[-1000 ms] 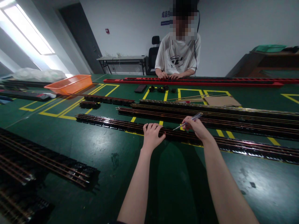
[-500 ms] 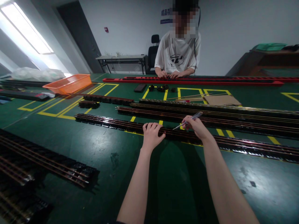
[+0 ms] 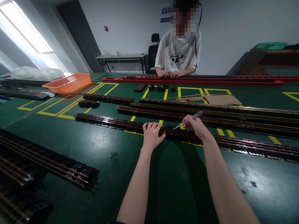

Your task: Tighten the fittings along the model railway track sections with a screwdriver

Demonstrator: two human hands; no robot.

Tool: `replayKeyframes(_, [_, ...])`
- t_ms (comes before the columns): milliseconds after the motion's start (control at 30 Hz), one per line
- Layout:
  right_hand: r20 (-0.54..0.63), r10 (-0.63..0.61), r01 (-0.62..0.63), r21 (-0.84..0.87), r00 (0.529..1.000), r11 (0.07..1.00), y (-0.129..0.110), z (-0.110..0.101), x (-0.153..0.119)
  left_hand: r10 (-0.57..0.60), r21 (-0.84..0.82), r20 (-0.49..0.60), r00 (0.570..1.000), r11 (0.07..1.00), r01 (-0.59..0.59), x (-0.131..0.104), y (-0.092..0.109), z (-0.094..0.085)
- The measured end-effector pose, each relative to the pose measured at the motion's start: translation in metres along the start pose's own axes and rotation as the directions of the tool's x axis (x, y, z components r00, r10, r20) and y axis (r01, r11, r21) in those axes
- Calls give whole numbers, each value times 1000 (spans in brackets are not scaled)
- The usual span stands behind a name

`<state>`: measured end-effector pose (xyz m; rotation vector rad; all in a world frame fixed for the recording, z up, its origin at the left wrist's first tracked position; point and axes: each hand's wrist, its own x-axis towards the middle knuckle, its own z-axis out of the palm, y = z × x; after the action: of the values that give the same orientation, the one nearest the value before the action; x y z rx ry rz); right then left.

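A long black strip (image 3: 112, 122) with copper-coloured rods along it lies across the green table in front of me. My left hand (image 3: 153, 133) grips it from above, fingers over the far side and thumb apart on the near side. Just to the right, my right hand (image 3: 195, 125) is closed around a screwdriver (image 3: 196, 115) with a clear handle. Its thin shaft slants down to the left and the tip is at the strip, between my hands; whether it touches cannot be made out.
Behind the strip lie several similar strips (image 3: 233, 119), and more (image 3: 51, 158) are at the lower left. An orange basket (image 3: 70, 84) stands at the back left. Across the table a person (image 3: 178, 54) works at a red tray (image 3: 257, 82). Cardboard (image 3: 223, 99) lies at the right.
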<state>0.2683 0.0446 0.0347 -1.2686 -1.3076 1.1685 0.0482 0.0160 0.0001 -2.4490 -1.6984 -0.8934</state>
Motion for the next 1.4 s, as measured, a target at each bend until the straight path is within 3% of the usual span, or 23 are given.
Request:
replayKeyframes(467, [91, -32, 34, -15, 995, 999, -11, 13, -3, 29, 28, -23, 999, 999, -28, -1, 1, 1])
replayKeyframes(867, [88, -28, 34, -71, 996, 997, -11, 9, -4, 7, 34, -32, 999, 999, -6, 0, 1, 0])
replayKeyframes(1400, [22, -69, 70, -31, 997, 997, -4, 5, 0, 18, -15, 46, 999, 1000, -17, 0, -4, 1])
